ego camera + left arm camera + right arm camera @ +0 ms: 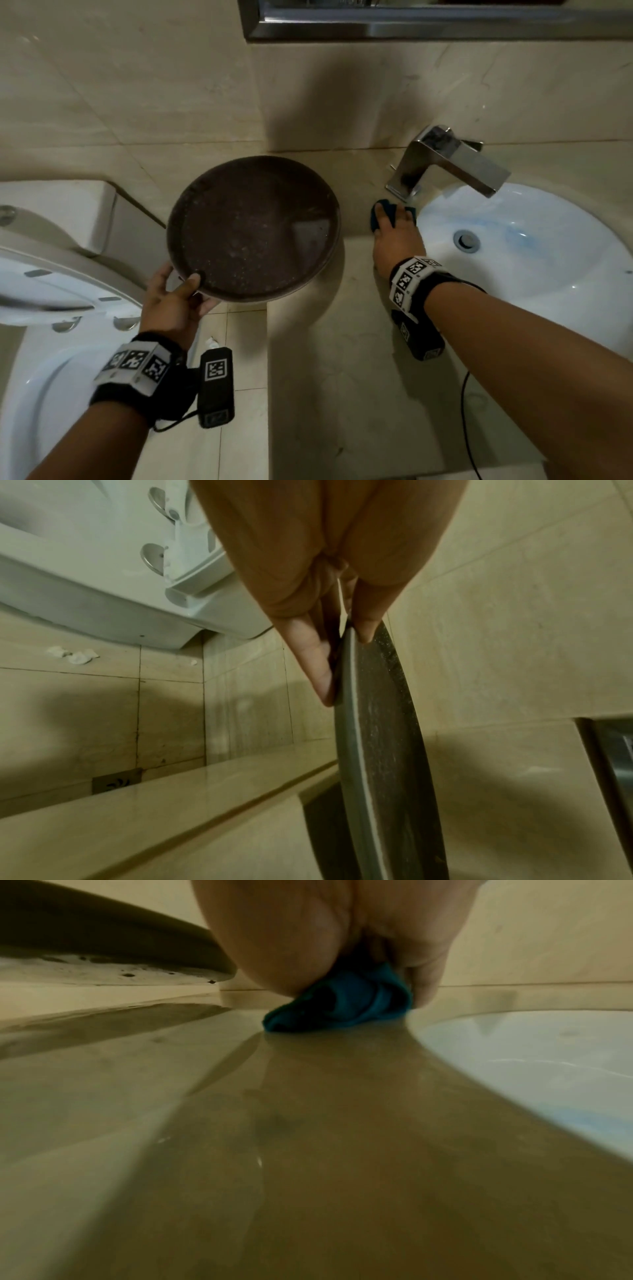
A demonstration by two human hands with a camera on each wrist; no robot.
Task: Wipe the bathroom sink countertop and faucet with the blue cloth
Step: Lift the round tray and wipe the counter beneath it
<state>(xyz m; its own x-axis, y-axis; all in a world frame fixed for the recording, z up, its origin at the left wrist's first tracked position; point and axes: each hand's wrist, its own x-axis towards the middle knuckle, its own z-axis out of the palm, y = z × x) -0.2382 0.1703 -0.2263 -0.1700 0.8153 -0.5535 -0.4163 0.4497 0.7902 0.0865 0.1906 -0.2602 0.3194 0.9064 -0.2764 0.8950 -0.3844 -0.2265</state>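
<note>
My right hand (pixel 394 240) grips the bunched blue cloth (pixel 375 222) and presses it on the beige countertop (pixel 342 377), just in front of the chrome faucet (pixel 445 161) base and left of the white sink (pixel 531 274). In the right wrist view the cloth (pixel 342 1007) bulges from under my right hand (pixel 356 988), flat on the wet countertop (pixel 308 1150) beside the sink rim (pixel 531 1056). My left hand (pixel 174 305) pinches the near rim of a round brown tray (pixel 253 226) and holds it raised over the counter's left part. The left hand (pixel 344 656) has its thumb on top of the tray (pixel 383 750) and fingers beneath.
A white toilet (pixel 51 274) stands close at the left, below counter level. The tiled wall runs behind the faucet, with a metal mirror frame (pixel 411 27) above. Paper scraps (pixel 75 654) and a drain (pixel 116 780) lie on the floor. The tray's underside (pixel 103 947) hangs left of the cloth.
</note>
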